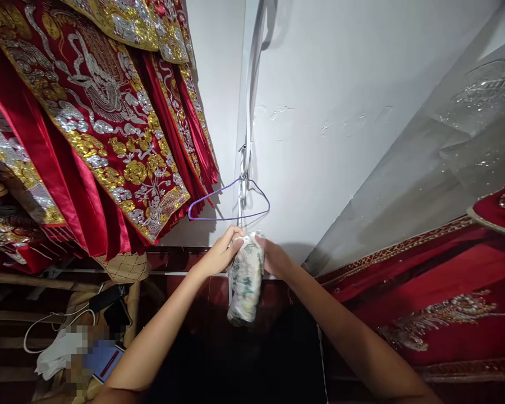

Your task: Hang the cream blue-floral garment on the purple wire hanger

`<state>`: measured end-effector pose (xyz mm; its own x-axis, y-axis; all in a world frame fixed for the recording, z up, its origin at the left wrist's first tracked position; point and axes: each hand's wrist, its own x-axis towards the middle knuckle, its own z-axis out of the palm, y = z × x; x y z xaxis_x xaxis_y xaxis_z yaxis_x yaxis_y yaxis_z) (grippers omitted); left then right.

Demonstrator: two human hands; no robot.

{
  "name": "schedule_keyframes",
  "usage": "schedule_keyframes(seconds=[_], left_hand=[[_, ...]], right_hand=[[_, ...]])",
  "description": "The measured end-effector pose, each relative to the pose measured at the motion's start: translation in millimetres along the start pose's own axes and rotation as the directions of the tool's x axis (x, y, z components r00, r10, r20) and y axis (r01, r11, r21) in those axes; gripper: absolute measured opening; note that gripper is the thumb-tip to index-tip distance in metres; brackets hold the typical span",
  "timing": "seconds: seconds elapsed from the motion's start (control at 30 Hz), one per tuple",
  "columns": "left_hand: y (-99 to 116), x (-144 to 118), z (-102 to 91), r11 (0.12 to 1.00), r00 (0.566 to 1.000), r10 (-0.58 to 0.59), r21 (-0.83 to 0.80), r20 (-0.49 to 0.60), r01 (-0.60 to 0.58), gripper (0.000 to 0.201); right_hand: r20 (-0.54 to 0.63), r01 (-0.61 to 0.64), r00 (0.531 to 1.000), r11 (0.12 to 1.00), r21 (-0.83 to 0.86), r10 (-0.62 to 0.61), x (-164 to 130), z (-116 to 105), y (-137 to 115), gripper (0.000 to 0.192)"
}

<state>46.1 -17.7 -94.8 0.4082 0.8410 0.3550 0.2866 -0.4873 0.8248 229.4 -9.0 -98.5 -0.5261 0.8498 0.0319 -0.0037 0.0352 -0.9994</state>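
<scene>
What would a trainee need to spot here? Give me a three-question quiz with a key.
1. True or false: both hands grip the top of the patterned cloth bundle.
2. What hangs on the wall directly above the bundle?
A. a purple wire hanger
B. a wooden hanger
C. a mirror
3. Which side of the view holds the hanging red robes with gold and silver embroidery?

Key
1. True: the left hand and the right hand pinch its upper end and the rest hangs down.
2. A: the purple wire hanger hangs empty at the wall corner.
3. The left side, where the red embroidered robes hang.
</scene>
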Motion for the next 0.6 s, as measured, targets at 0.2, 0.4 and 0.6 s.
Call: schedule_keyframes(seconds=[0.2,0.4,0.6], left_hand=[[-32,-38,-8.2,0.984,0.926,-0.157,0.130,0.344,0.118,0.040],[-9,-46,-45.1,0.934,0.960,-0.195,0.338,0.202,0.119,0.035],[14,-38,-81.5,0.628,0.933,-0.349,0.760,0.082,0.168,0.036]], right_hand=[[-0.086,0.117,0.981,0.885,-0.450,-0.173,5,-41,-30,0.025],[-0.418,0.150,0.798,0.815,-0.559,-0.434,61,-70,-13,0.039],[-0.495,0.079,0.794,0.866,-0.493,-0.354,52,-60,37,0.043]])
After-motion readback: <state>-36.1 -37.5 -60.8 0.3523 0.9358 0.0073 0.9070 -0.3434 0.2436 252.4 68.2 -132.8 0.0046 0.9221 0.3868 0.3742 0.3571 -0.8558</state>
